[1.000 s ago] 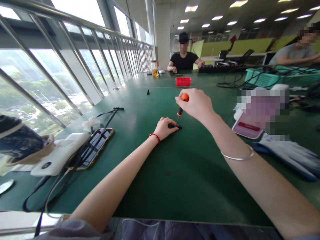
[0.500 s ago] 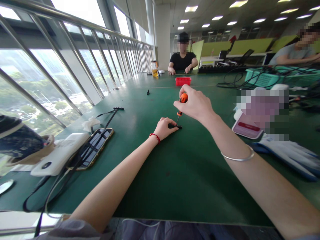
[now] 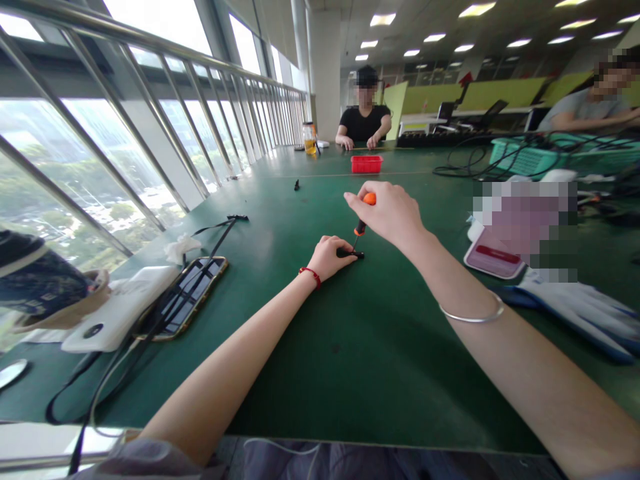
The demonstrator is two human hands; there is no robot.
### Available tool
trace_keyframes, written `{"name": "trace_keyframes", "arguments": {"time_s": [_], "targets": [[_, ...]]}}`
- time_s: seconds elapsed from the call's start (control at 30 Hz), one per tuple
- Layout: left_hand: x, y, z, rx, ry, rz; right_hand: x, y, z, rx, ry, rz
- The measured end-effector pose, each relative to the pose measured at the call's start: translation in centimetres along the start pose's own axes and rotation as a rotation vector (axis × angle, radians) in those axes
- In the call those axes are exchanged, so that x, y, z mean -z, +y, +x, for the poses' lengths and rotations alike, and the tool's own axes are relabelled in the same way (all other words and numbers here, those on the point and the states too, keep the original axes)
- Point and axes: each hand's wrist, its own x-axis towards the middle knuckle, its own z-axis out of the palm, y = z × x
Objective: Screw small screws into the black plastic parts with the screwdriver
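Observation:
My right hand (image 3: 393, 210) is closed round the orange and black handle of a screwdriver (image 3: 359, 228). The shaft points down, slightly tilted, and its tip meets a small black part (image 3: 358, 254) on the green table (image 3: 320, 373). My left hand (image 3: 329, 259) pinches that black part between thumb and fingers and holds it against the tabletop. Fingers cover much of the part, so its exact kind cannot be made out.
A red bin (image 3: 367, 164) stands beyond my hands, with a small black piece (image 3: 297, 185) to its left. A phone (image 3: 193, 293), straps and a white power bank (image 3: 120, 310) lie left. Gloves (image 3: 575, 310) and a teal basket (image 3: 530, 157) are right. A person (image 3: 366, 120) sits opposite.
My right hand has turned about the screwdriver and sits slightly lower, its fingers now covering more of the handle's top. My left hand and the black part have stayed put.

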Motion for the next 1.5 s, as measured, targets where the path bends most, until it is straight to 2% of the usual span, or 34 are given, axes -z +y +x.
{"name": "trace_keyframes", "arguments": {"time_s": [0.17,0.37,0.87,1.5], "targets": [[0.03,0.09,0.02,0.01,0.0,0.006,0.04,-0.06,-0.04,0.03,0.012,0.014],[-0.07,-0.12,0.08,0.006,-0.002,0.008,-0.1,-0.05,-0.06,-0.012,-0.024,0.002],[-0.19,-0.32,0.14,-0.001,0.004,0.006,0.04,-0.05,-0.02,0.019,0.06,-0.075],[-0.07,-0.14,0.12,0.002,-0.002,0.002,0.36,-0.19,0.0,0.035,0.013,-0.103]]}}
